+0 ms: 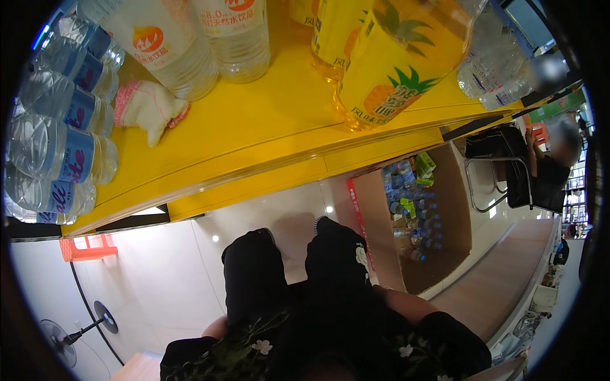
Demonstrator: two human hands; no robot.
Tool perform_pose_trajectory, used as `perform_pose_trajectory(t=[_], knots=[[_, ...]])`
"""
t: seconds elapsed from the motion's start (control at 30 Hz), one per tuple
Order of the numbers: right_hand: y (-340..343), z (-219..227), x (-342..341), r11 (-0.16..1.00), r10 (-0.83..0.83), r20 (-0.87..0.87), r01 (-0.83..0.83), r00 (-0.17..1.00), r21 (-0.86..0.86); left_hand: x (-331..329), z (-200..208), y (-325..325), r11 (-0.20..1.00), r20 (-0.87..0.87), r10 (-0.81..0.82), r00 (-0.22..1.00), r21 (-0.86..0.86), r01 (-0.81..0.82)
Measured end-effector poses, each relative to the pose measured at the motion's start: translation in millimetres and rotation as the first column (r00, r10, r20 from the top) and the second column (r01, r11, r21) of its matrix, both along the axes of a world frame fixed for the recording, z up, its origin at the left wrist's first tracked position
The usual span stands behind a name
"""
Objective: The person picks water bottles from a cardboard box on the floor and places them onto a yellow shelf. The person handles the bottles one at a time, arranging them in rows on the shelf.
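Observation:
Neither of my hands shows; only a bit of my left arm [216,327] and of my right arm [410,305] appears beside my black clothing. Ahead of me is a yellow table [273,120]. A white cloth glove with a pink cuff [145,109] lies on it, towards the left. Behind the glove stand clear water bottles with white labels [238,38]. Right of these are bottles of yellow drink with pineapple labels [397,70], the nearest close to the front edge.
Clear bottles with blue labels [76,127] are stacked at the left; more clear bottles [495,76] stand far right. Below are a cardboard box [445,254] holding several bottles, an orange stool [89,247] and a fan [105,317]. Another person [549,168] sits on a chair at right.

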State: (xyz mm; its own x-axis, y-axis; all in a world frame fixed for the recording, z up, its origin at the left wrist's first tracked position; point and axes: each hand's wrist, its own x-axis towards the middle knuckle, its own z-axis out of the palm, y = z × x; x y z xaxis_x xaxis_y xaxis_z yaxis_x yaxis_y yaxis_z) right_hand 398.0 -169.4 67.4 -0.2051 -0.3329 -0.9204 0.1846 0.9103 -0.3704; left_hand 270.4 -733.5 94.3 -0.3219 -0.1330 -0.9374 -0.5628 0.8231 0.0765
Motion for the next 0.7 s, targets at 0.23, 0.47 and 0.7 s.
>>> perform_pose_trajectory(t=[0.23,0.47,0.7], knots=[[0,-49,17,0.843,0.522,-0.242,-0.539,0.818,-0.002,-18,-19,-11,0.998,-0.042,-0.055,0.998,0.002,0.055],[9,-91,33,0.897,-0.437,-0.047,0.439,0.898,0.06,-23,-33,-5,0.998,-0.101,-0.062,0.993,0.011,0.064],[22,-73,22,0.886,-0.455,-0.049,0.458,0.889,0.071,-34,-43,3,0.996,-0.11,-0.079,0.991,0.026,0.082]])
